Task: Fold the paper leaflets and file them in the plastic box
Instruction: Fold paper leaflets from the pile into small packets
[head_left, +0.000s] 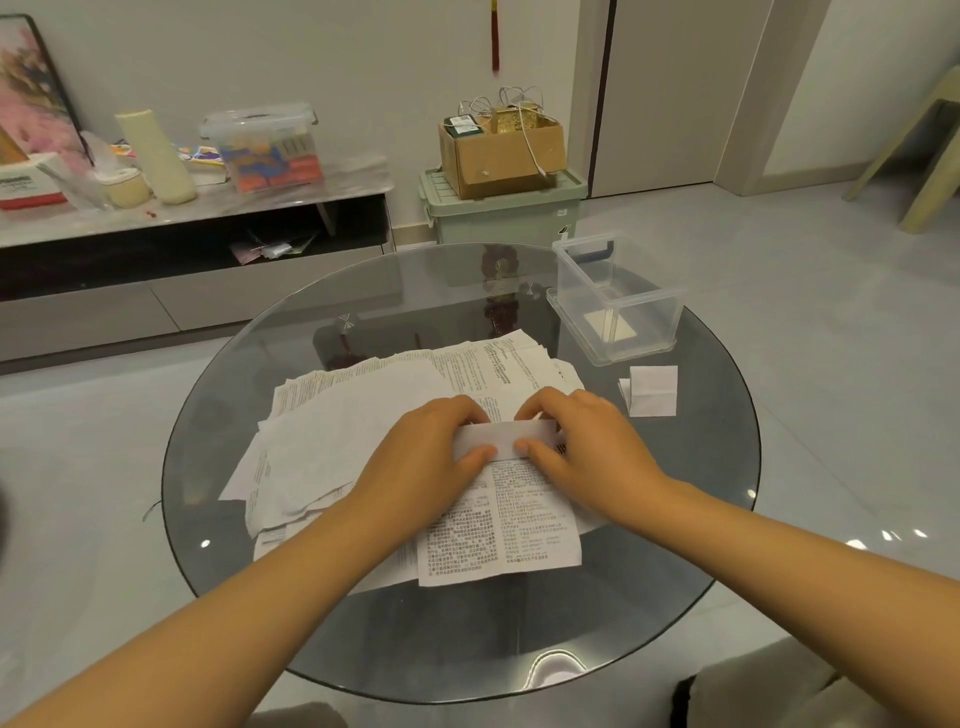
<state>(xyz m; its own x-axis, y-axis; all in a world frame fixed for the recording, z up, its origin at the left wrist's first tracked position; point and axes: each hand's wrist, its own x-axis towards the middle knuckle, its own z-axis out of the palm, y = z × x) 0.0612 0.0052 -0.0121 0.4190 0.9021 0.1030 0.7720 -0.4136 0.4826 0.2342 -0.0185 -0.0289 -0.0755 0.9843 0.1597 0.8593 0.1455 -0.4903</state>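
Both our hands pinch one folded leaflet (511, 439), left hand (434, 457) and right hand (576, 447) at its ends, atop the loose pile (363, 431). The plastic box (615, 299) sits far right. Uneven pressing could skew the crease or drag sheets beneath.

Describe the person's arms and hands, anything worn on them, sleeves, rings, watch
Both forearms are bare as far as the frame shows, with no sleeves in view. The left hand and right hand wear no gloves, and no watch, bracelet or ring is visible.
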